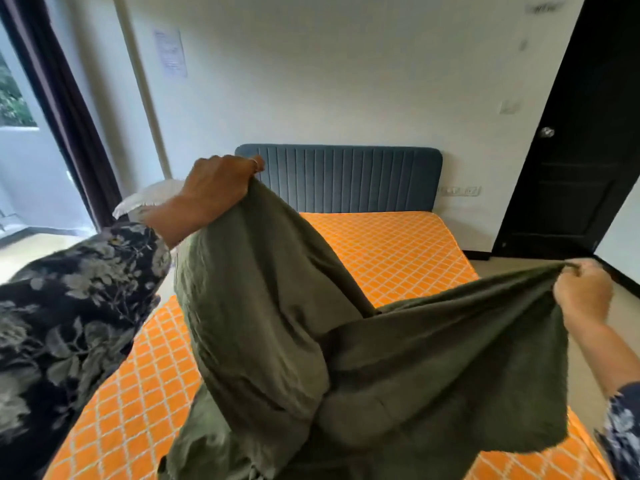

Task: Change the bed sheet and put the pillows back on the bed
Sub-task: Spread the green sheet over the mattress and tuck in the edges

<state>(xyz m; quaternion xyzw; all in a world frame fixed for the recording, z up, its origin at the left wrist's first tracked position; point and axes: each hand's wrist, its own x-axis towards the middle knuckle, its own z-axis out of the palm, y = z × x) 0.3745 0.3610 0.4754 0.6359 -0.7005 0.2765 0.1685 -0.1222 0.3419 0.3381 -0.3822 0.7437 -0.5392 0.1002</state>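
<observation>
I see my left hand [214,183] raised high, fingers curled tight around one edge of the olive-green fabric bed sheet [311,341]. My right hand [581,292] is lower and out to the right, pinching another edge of the same sheet between curled fingers and thumb. The sheet hangs between both hands in loose folds, bunched in the middle and draping down over the orange mattress with a white diamond grid [391,251]. The mattress lies bare behind and on both sides of the sheet, against a blue-grey ribbed padded headboard [363,178]. A white pillow [149,199] sits left of the bed, partly hidden behind my left wrist. A black door [575,150] stands on the right.
</observation>
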